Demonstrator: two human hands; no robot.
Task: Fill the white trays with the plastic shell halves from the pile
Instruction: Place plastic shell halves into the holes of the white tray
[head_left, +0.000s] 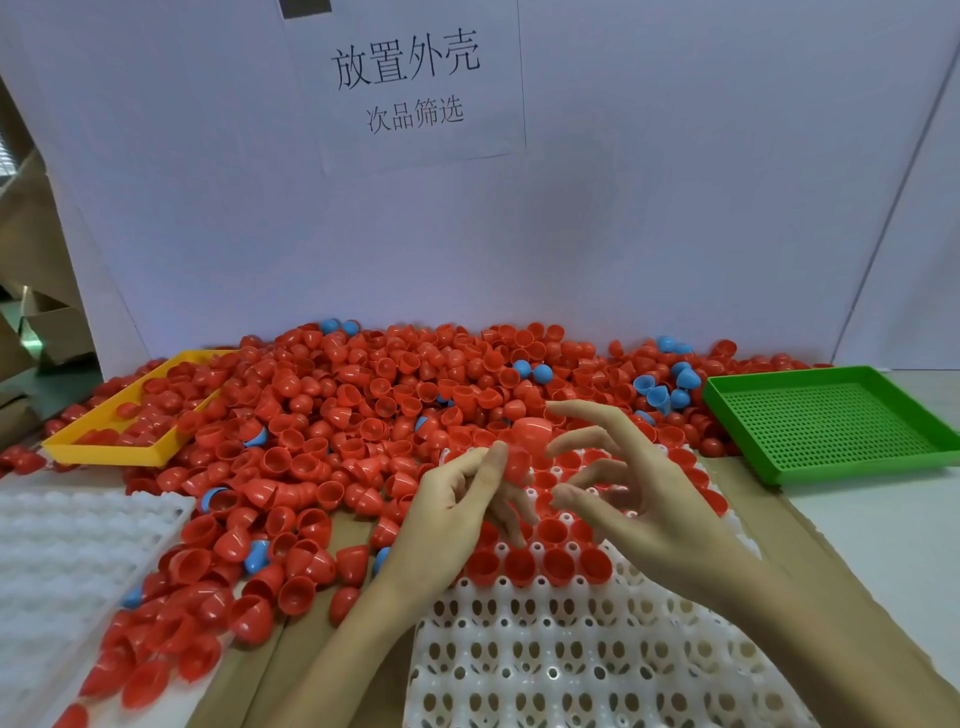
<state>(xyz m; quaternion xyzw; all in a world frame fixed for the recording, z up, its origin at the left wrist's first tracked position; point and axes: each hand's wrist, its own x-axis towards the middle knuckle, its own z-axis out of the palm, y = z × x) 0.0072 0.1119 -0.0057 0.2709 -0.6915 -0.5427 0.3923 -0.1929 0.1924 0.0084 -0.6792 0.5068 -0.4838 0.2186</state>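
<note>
A large pile of red shell halves (358, 410), with a few blue ones (670, 387), covers the middle of the table. In front of it lies a white tray (545, 654); its far rows hold red halves (519, 564) open side up, its near pockets are bare. My left hand (452, 512) pinches a red shell half (522, 449) between thumb and fingers, above the tray's far end. My right hand (634, 499) hovers just right of that shell, fingers spread and loosely curved, holding nothing that I can see.
A second white tray (62, 566) lies at the left. A yellow tray (109, 452) half buried in red halves sits at the back left, a green perforated tray (831, 431) at the right. White board with a paper sign stands behind the pile.
</note>
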